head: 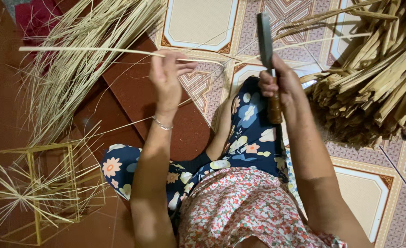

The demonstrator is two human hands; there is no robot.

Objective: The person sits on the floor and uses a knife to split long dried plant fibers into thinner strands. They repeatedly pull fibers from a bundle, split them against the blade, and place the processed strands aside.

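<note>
We see pale straw-yellow bamboo strips (74, 69), a dark grey blade (264, 39) on a brown wooden handle (274, 108), navy trousers (251, 138) with cream and orange flowers, a pink floral blouse (239, 206), and cream floor tiles (198, 20) bordered in maroon geometric patterns.

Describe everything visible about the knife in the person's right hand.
The dark flat-bladed knife with a brown wooden handle stands nearly upright, its blade pointing away from the person over the patterned tile floor. The blade looks like dull metal, broad and blunt-ended. The right hand wraps the handle, whose lower end sticks out below the fist. A thin pale bamboo strip, pinched by the left hand, reaches toward the blade.
</note>
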